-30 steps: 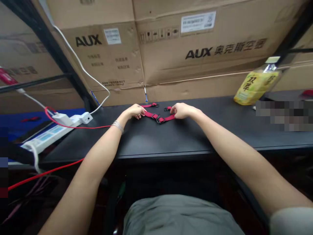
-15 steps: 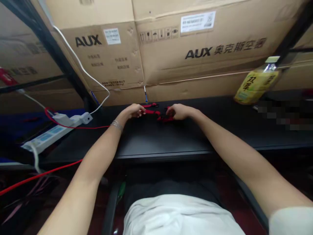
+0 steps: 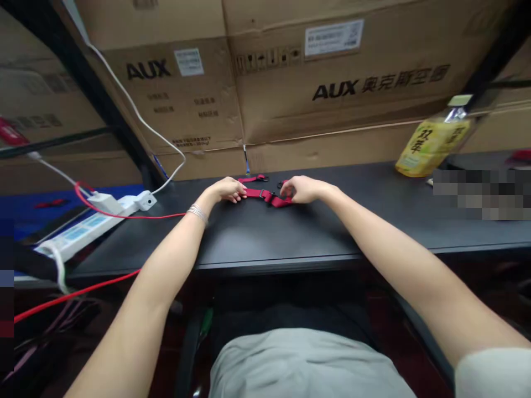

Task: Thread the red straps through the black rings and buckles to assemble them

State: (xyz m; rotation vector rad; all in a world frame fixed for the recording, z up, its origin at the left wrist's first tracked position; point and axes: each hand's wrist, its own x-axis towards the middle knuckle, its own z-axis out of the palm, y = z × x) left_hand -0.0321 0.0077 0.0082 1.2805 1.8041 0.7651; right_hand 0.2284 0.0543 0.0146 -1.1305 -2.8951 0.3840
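Observation:
A red strap (image 3: 251, 192) with black buckles lies low over the black table, between my two hands. My left hand (image 3: 229, 190) has its fingers closed on the strap's left part. At the strap's right part is my right hand (image 3: 301, 189), its thumb and fingers curled round the red webbing. Another length of red webbing with a black clip (image 3: 260, 178) lies just behind, close to my left fingers. A small black clip (image 3: 280, 184) shows beside my right fingertips.
Large cardboard boxes (image 3: 282, 127) stand along the back of the black table (image 3: 274, 237). A yellow-labelled bottle (image 3: 433, 141) leans at the right. A white power strip (image 3: 89, 224) with plugs, a white cable and a red cable (image 3: 141, 216) are at the left.
The strap between my hands looks flatter and sits slightly lower, with its buckle more plainly in view. Both hands have hardly moved.

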